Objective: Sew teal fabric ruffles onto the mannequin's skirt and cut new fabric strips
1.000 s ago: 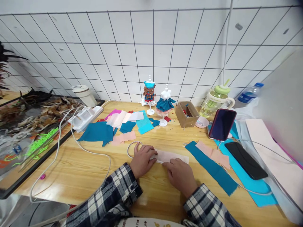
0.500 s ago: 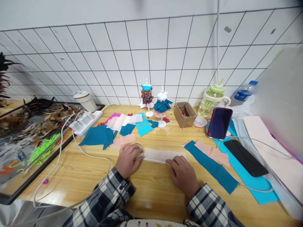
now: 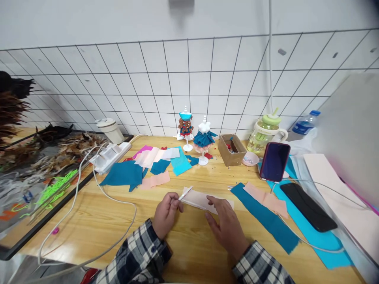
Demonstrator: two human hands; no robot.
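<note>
In my left hand (image 3: 168, 213) a narrow white tape roll (image 3: 186, 193) is pinched between thumb and fingers, seen almost edge-on over the strip's left end. A pale pink crepe-like strip (image 3: 195, 198) lies on the table between my hands, with a narrow whitish band along its near edge. My right hand (image 3: 225, 221) is over the strip's right part, thumb and fingers apart, holding nothing; whether its fingertips touch the strip I cannot tell. Beyond my hands stand two small white dress forms, one with a teal ruffled skirt (image 3: 204, 140), the other with a brown and turquoise outfit (image 3: 185, 125).
Coloured pieces (image 3: 122, 173) lie at the back left, by a power strip (image 3: 111, 157) with trailing cables. A cardboard box (image 3: 232, 152), green-lidded jug (image 3: 265, 134), propped phone (image 3: 274, 161) and dark phone (image 3: 308, 207) stand or lie right, near a teal strip (image 3: 266, 221). Feathers (image 3: 71, 154) fill the left side.
My left hand has lifted and turned the tape roll, which showed as a ring before. My right fingers have spread, and the strip now lies at a slant. The view has tilted up slightly.
</note>
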